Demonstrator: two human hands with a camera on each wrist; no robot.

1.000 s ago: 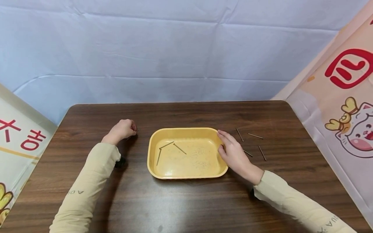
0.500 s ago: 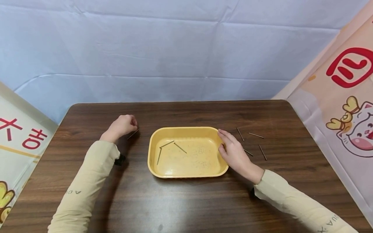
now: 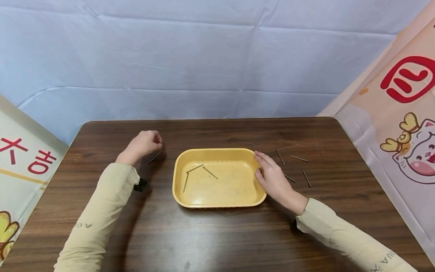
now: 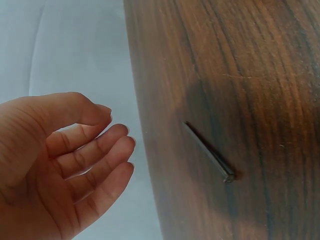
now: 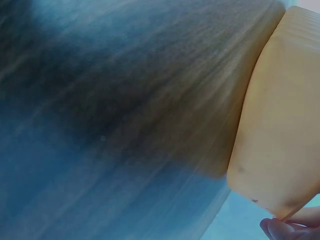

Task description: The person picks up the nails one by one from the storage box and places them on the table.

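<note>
My left hand (image 3: 142,145) hovers above the table at left, its fingers loosely bent. Between thumb and fingertips there is nothing in the left wrist view. Below it a dark nail (image 4: 210,152) lies on the wood, apart from the hand. My right hand (image 3: 274,181) holds the right-hand rim of a yellow plastic tray (image 3: 217,204), the thumb over the inner side. Some of its fingers are hidden in the head view; the right wrist view catches fingertips at the tray's corner. Three nails (image 3: 210,173) lie inside the tray towards its left end.
Several loose nails (image 3: 306,178) lie on the table to the right of the tray, one partly behind my right hand. The dark wooden table (image 3: 217,238) ends at a pale cloth backdrop (image 3: 204,68). Printed banners (image 3: 391,124) hang at both sides.
My left hand has risen and drawn back from the nail at left, which now shows in full on the table. My right hand and the tray stay where they were.
</note>
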